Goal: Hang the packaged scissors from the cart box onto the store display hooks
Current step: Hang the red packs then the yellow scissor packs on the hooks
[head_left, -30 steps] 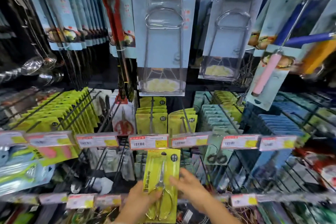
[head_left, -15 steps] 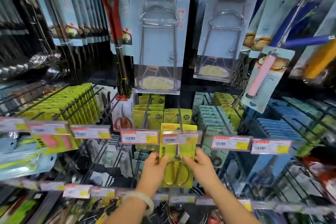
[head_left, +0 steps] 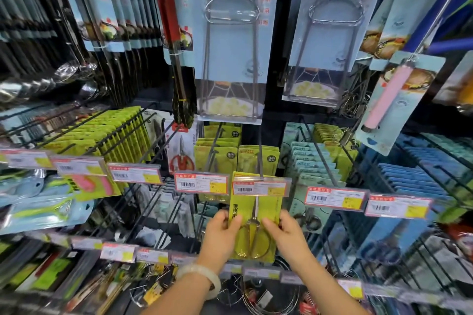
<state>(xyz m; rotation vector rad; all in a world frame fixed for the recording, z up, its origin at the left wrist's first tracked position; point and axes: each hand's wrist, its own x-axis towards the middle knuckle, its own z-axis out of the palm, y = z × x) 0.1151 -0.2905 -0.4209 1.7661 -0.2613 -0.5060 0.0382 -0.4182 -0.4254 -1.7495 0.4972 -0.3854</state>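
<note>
A yellow-green card pack of gold-handled scissors [head_left: 256,215] is held upright in front of the middle display row. My left hand [head_left: 222,234] grips its left edge and my right hand [head_left: 286,235] grips its right edge. The pack's top sits just behind a price tag [head_left: 261,188] at the tip of a black display hook [head_left: 260,153]. More yellow-green packs [head_left: 256,158] hang further back on that hook. I cannot tell whether the pack's hole is on the hook. The cart box is out of view.
Neighbouring hooks carry yellow-green packs [head_left: 102,133] at left, pale teal packs [head_left: 312,161] and blue packs [head_left: 419,174] at right. Large carded dish clamps [head_left: 230,41] and red tongs [head_left: 166,7] hang above. A lower price-tag rail [head_left: 153,256] runs below my hands.
Both hands raised the scissors pack from below the price-tag rail up to the middle hook. Its top edge now sits behind the price tag.
</note>
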